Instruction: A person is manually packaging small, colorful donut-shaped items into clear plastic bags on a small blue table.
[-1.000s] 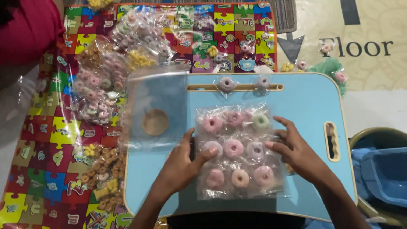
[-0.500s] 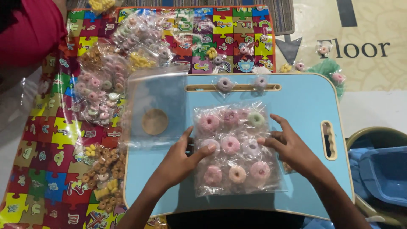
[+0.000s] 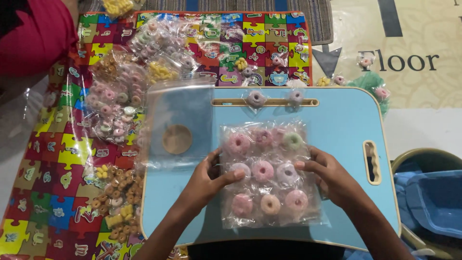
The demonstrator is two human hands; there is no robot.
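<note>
A clear plastic bag [image 3: 269, 175] filled with several small pastel rings in their own wrappers lies on the light blue lap table [image 3: 337, 130]. My left hand [image 3: 209, 178] grips the bag's left edge, thumb on top near a pale ring. My right hand [image 3: 329, 175] holds the bag's right edge, fingers pressed on it. A stack of empty clear bags [image 3: 180, 123] covers the table's left part, with a round wooden inset [image 3: 177, 139] showing through.
Two wrapped rings [image 3: 256, 98] sit in the table's slot at the back. Piles of wrapped rings [image 3: 113, 103] and loose ones [image 3: 115, 192] lie on the puzzle mat [image 3: 43, 159] to the left. A person in red [image 3: 33, 33] sits far left. A blue tub [image 3: 435, 200] stands at the right.
The view has shifted slightly. Both hands have slid a little inward along the bag's edges, pressing it flat; the bag stays in the same spot.
</note>
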